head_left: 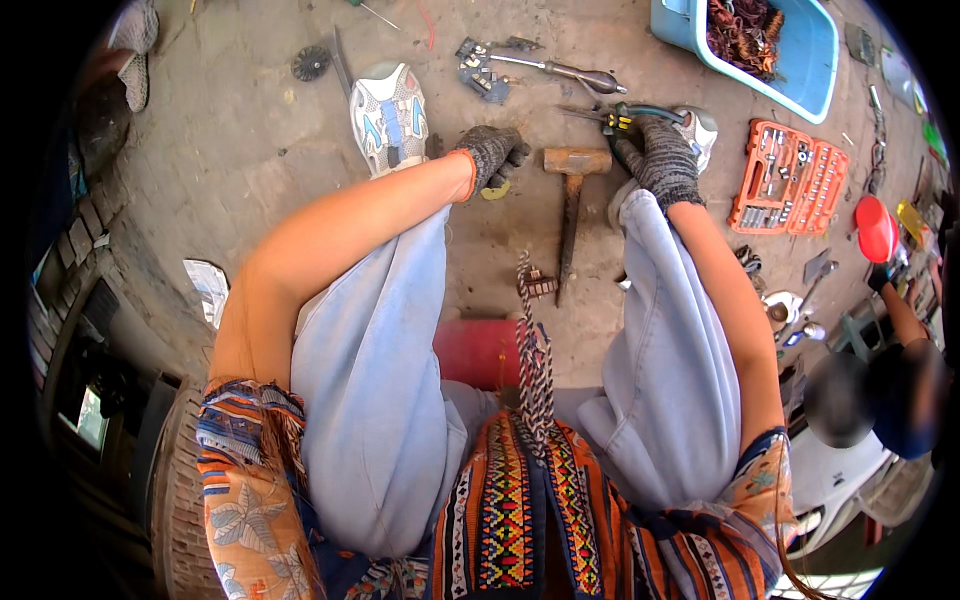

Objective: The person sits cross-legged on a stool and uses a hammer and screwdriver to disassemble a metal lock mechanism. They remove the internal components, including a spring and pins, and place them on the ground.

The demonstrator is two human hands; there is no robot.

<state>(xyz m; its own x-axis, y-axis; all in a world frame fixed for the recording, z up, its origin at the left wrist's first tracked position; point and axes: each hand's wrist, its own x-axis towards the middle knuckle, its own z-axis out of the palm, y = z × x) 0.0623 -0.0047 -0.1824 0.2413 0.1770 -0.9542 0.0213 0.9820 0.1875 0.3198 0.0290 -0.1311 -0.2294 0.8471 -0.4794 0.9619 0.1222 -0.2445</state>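
My right hand [664, 162], in a dark grey knit glove, is wrapped round the dark handles of pliers [616, 119] with yellow marks near the joint. Their jaws point left, just above a hammer [577, 160] lying on the ground. Between my shoes, my left hand [490, 158] wears a matching glove and has its fingers curled; whatever it may hold is hidden. A small yellowish ring-shaped piece [496, 190] shows right below those fingers. Beyond both hands lie a long screwdriver [590, 78] and broken dark parts [484, 75].
A blue tub [822, 65] of reddish-brown wire scrap stands at the far right. Nearer is an open orange socket set [790, 178]. A red bowl [876, 229] and another person's arm [905, 318] are at the right edge. A black round disc [311, 64] lies far left.
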